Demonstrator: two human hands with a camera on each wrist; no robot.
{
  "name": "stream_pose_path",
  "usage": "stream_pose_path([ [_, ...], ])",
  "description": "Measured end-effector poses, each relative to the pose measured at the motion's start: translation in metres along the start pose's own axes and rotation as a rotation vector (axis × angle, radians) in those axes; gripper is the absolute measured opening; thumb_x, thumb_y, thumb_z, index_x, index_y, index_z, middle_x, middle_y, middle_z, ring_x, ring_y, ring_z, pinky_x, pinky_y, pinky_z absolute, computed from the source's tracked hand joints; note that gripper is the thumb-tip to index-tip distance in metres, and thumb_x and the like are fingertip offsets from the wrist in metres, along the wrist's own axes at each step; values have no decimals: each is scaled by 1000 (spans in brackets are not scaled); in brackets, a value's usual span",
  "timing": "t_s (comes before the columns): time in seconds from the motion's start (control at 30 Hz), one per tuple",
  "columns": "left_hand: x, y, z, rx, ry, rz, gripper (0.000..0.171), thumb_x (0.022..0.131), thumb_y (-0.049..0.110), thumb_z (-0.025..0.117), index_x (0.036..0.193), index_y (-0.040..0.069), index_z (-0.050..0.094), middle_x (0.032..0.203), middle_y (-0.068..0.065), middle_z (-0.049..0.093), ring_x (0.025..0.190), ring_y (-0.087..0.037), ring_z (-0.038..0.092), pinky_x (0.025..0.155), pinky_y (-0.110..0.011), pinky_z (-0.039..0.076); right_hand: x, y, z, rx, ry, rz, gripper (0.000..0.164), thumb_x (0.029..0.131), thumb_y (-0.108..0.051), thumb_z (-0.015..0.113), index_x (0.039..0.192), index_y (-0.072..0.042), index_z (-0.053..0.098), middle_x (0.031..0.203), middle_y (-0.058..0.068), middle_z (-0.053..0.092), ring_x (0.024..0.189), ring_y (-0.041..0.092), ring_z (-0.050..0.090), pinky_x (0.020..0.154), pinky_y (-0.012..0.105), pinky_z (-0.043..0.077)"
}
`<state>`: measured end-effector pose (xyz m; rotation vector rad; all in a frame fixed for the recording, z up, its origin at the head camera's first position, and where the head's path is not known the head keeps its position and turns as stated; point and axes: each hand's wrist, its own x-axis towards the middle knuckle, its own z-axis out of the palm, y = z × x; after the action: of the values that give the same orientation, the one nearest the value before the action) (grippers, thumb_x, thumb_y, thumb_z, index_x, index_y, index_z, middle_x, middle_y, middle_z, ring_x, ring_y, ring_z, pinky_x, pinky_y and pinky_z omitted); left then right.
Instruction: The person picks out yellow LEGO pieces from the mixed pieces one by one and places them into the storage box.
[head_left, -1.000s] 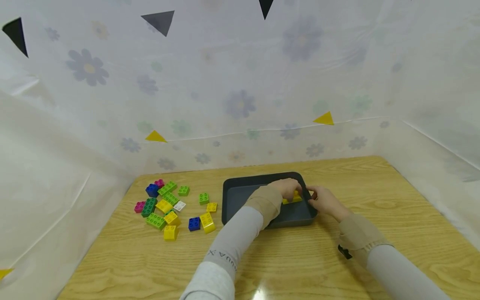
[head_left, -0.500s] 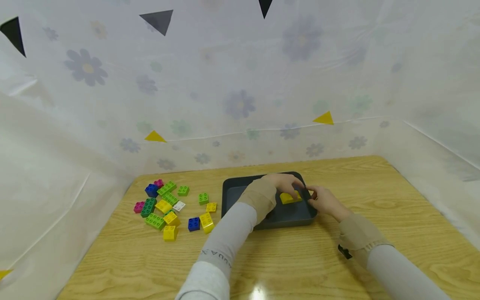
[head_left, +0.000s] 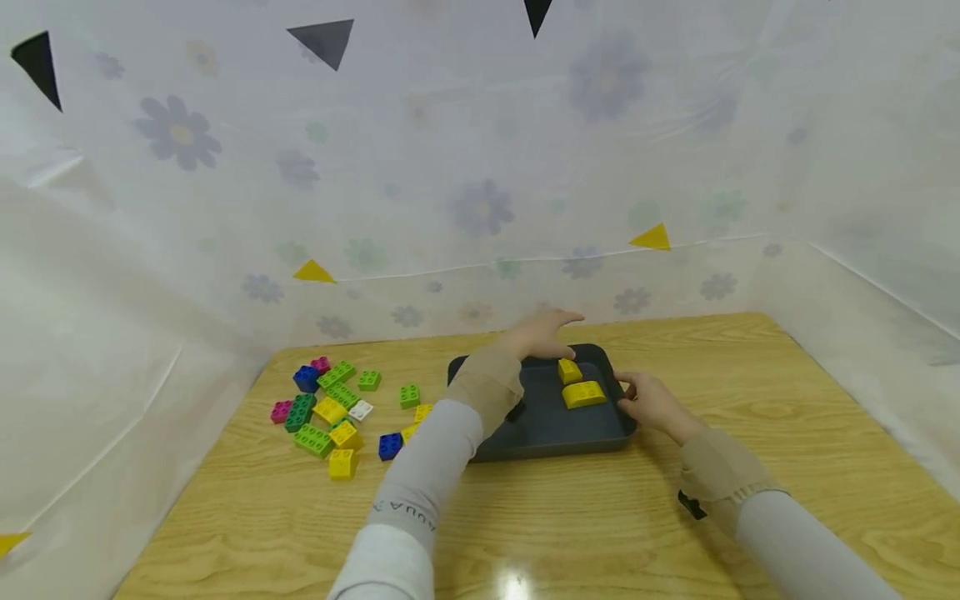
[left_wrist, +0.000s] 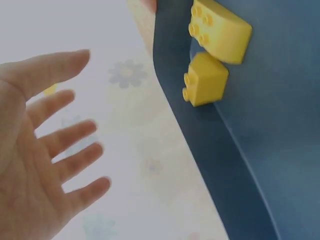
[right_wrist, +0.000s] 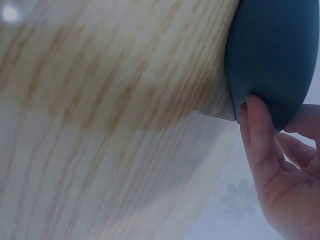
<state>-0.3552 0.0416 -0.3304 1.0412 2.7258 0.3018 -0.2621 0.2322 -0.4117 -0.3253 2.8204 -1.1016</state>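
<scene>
A dark grey tray [head_left: 540,433] stands on the wooden table. Inside it, toward the right end, lie two yellow toy bricks: a small sloped brick [head_left: 569,371] and, in front of it, a longer brick with a rounded end [head_left: 583,394]. My left hand [head_left: 536,335] is over the tray's back rim, fingers spread and holding nothing; the left wrist view shows its palm [left_wrist: 35,165] bare, apart from the bricks. At the tray's right end my right hand [head_left: 654,405] grips the rim, its fingers against the outer wall in the right wrist view.
Left of the tray lies a loose group of toy bricks, among them a light green brick [head_left: 312,441], a blue brick [head_left: 306,378], a white brick [head_left: 360,410] and a yellow brick [head_left: 342,464]. A flowered curtain [head_left: 480,167] hangs behind the table.
My left hand has let go of the yellow brick and moved back and left, up over the rear rim. Both yellow bricks now show. The right hand has stayed at the tray's edge.
</scene>
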Motion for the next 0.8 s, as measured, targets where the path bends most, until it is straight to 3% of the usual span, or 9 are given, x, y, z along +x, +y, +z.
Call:
stream_pose_path([
  [0.17,-11,-12,-5,93,173,-92,71,87,40,59,146,27,23,150,-4,23,135,-25,24,107,-45,25,-2,0,1,5,7,-2,51,84,8,52,131,17,34,77,15,53,53,16,49,49,30,46],
  [0.33,-26,-27,-12,108,275,-110,74,86,40,60,147,25,21,150,-7,20,137,-26,20,109,-49,19,-2,1,1,4,12,0,51,84,8,52,131,17,35,77,14,53,53,16,49,49,30,46],
  [0.57,-49,-51,-18,113,320,-142,72,87,42,59,146,23,23,150,-9,22,136,-27,20,108,-49,19,0,3,0,12,9,7,51,84,9,51,132,16,34,79,15,52,56,17,49,50,31,47],
  [0.8,-78,-75,-12,85,332,-158,71,87,38,60,146,20,25,148,-12,24,135,-29,23,108,-51,18,1,6,0,-18,11,-1,51,84,8,51,131,18,34,81,16,53,56,16,50,50,30,46],
])
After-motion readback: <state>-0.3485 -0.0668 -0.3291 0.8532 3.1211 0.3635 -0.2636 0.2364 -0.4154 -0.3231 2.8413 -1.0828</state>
